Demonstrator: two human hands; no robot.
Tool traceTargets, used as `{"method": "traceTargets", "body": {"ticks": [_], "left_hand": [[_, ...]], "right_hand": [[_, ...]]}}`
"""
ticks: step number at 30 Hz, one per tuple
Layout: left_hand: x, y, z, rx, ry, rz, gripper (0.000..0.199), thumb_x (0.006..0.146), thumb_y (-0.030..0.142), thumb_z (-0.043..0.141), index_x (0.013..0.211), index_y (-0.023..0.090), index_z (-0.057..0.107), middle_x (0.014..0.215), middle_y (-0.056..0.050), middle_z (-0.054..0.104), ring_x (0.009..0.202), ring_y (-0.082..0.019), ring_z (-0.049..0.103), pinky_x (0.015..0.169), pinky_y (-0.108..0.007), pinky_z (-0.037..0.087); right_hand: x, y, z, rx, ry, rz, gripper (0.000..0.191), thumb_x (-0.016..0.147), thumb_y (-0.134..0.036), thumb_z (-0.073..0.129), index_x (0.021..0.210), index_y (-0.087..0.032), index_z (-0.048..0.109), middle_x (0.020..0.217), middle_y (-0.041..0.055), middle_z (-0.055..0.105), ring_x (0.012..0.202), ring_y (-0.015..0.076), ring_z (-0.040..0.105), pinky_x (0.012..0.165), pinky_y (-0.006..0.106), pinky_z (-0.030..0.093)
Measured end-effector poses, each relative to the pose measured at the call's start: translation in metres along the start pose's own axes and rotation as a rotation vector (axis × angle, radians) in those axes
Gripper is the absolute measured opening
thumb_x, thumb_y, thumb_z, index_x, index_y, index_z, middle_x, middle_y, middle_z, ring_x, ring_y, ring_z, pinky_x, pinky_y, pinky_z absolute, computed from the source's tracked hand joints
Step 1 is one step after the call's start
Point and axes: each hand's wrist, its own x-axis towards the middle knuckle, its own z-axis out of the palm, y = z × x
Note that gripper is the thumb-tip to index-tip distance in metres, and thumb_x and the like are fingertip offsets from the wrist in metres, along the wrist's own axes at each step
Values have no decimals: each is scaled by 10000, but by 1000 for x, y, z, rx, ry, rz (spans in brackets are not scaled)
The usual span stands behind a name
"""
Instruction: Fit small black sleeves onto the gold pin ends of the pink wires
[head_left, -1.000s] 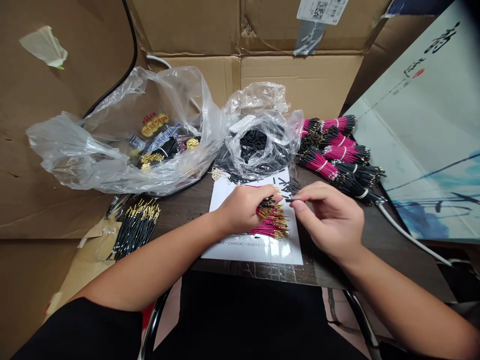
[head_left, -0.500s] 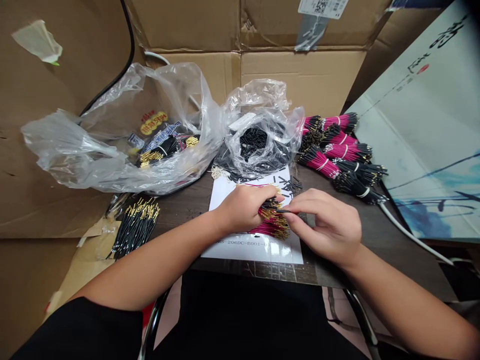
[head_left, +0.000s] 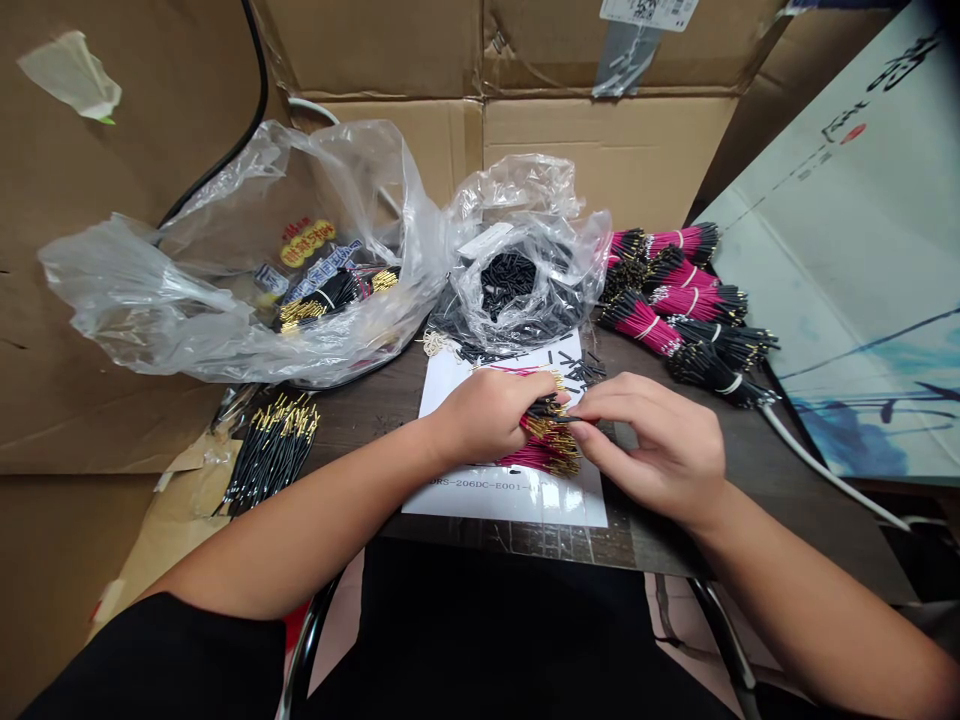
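My left hand (head_left: 484,415) is closed around several wires with gold terminals, some of their ends covered by black sleeves. Pinched between thumb and forefinger, a thin black sleeve (head_left: 568,419) is in my right hand (head_left: 656,440), at the tips of those wires. Beneath my left hand lies a pile of pink wires (head_left: 546,455) with gold terminals, partly hidden by the hand. A white printed sheet (head_left: 517,503) is under the pile. Loose black sleeves (head_left: 587,369) are scattered just beyond my hands.
An open clear bag of black sleeves (head_left: 508,285) stands behind the sheet. To its left, a large plastic bag (head_left: 187,330) holds tied wires. Tied pink and black wire bundles (head_left: 694,300) lie at right. Black wires (head_left: 274,455) with gold ends lie at left. Cardboard (head_left: 600,150) walls the back.
My right fingers have shifted very slightly at the wire tips, still pinching the sleeve. My left hand keeps its hold, and the view has tilted a little.
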Motion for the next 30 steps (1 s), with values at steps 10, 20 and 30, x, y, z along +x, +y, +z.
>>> {"method": "traceTargets", "body": {"ticks": [10,20,30], "left_hand": [[0,-1,0,148,-9,-18,222,831,243,491,1011,198,613,783,-24,696,730,-195,660,567,-253,396],[3,3,-1,103,-63,-95,197,815,220,501,979,198,608,814,-29,703,750,-211,661,613,-272,427],[3,7,-3,34,-72,-128,247,748,145,491,959,195,610,794,-24,689,715,-205,634,608,-275,403]], "right_hand": [[0,3,-2,-71,-57,-33,224,792,-146,646,998,-234,639,872,31,695,796,177,651,758,354,552],[0,3,-5,-121,-30,-29,270,769,-109,687,1012,-219,648,865,43,687,772,171,633,727,347,551],[1,-1,-4,-124,16,11,279,761,-81,691,1003,-214,649,870,41,691,779,160,641,722,323,550]]}}
